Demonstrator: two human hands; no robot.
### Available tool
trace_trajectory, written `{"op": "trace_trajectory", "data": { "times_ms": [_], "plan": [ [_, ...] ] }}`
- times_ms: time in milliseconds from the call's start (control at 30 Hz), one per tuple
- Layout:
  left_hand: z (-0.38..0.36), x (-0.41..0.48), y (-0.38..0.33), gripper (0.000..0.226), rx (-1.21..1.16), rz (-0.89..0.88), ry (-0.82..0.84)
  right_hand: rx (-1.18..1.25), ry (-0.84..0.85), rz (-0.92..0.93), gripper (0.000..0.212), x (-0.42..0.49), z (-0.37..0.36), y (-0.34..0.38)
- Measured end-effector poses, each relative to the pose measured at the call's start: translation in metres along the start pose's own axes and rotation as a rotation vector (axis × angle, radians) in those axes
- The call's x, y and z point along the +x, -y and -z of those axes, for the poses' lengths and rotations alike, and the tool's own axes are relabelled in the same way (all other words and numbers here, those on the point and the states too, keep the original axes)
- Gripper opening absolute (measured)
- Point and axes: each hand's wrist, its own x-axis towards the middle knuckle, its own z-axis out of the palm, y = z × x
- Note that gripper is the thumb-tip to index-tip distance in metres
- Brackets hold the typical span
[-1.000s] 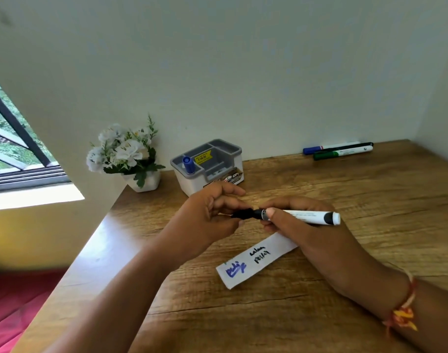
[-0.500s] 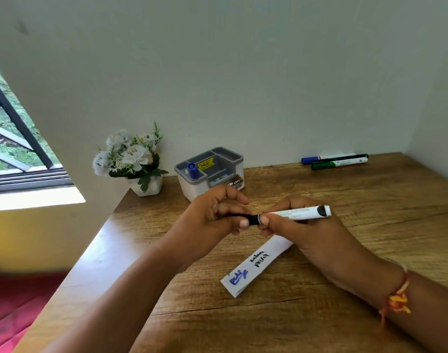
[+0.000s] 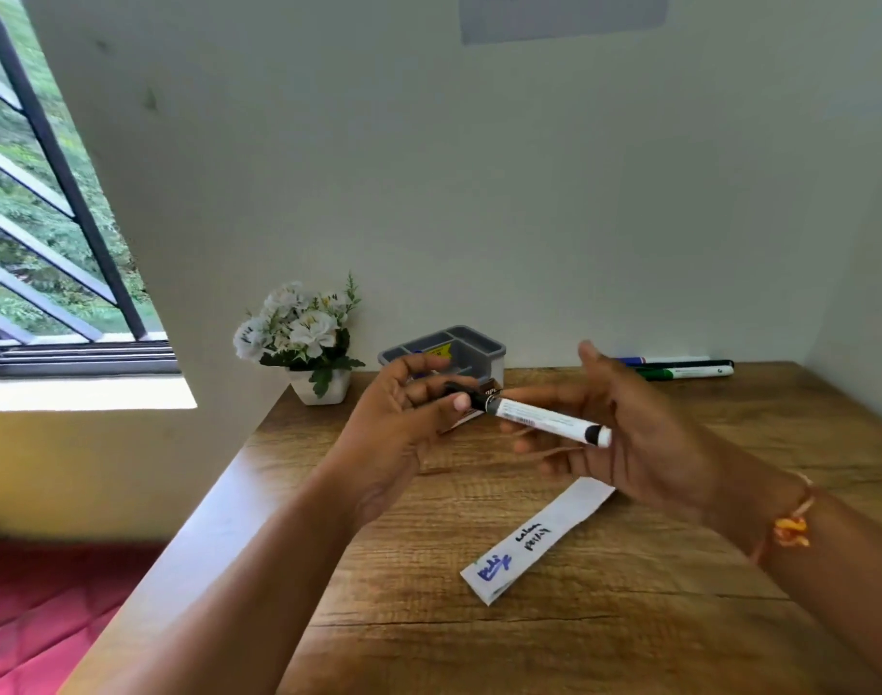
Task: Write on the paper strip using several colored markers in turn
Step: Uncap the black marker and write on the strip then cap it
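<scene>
A person's two bare hands are raised above a wooden table (image 3: 679, 619), seen from a head-worn camera looking down. The left hand (image 3: 404, 418) pinches the black-capped end of a black marker (image 3: 539, 418) between thumb and curled fingers. The marker's white barrel slants down to the right, in the air above the table. The right hand (image 3: 639, 433) is beside the barrel with its fingers spread and loose, thumb raised, gripping nothing; whether any fingertip touches the barrel cannot be told. A red and yellow thread band (image 3: 790, 529) circles the right wrist.

The paper strip (image 3: 534, 539) lies flat on the table below the right hand, running diagonally from near-left to far-right. It carries blue writing at its near end and black writing in the middle; the far end is blank. Bare wood surrounds the strip on the near and right sides.

Along the back wall, a blue marker (image 3: 664, 361) and a green marker (image 3: 684, 372) lie side by side, well apart from the hands. A grey organiser tray (image 3: 474, 346) stands at the back edge, partly hidden by the left hand, with a white pot of white flowers (image 3: 303, 338) in the back-left corner. The table's left edge drops off toward a red floor (image 3: 38, 619); a barred window (image 3: 38, 218) is at far left.
</scene>
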Motion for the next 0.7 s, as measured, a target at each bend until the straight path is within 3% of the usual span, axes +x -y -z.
{"op": "trace_trajectory", "data": {
  "times_ms": [167, 267, 433, 567, 700],
  "plan": [
    [0.0, 0.002, 0.002, 0.055, -0.049, -0.063, -0.12, -0.535, 0.016, 0.006, 0.024, 0.028, -0.005, 0.017],
    [0.001, 0.004, 0.002, 0.057, 0.126, -0.147, -0.242, -0.6, -0.072, 0.05, 0.027, 0.045, -0.008, 0.018],
    [0.007, 0.009, 0.009, 0.042, 0.505, -0.311, -0.373, -0.496, -0.401, 0.246, 0.024, 0.092, -0.006, 0.021],
    [0.014, 0.008, 0.023, 0.041, 0.788, -0.332, -0.313, -0.685, -0.527, 0.354, 0.025, 0.125, -0.008, 0.006],
    [0.017, 0.008, 0.031, 0.044, 0.863, -0.299, -0.263, -0.817, -0.56, 0.384, 0.025, 0.135, -0.016, -0.008]
  ]
}}
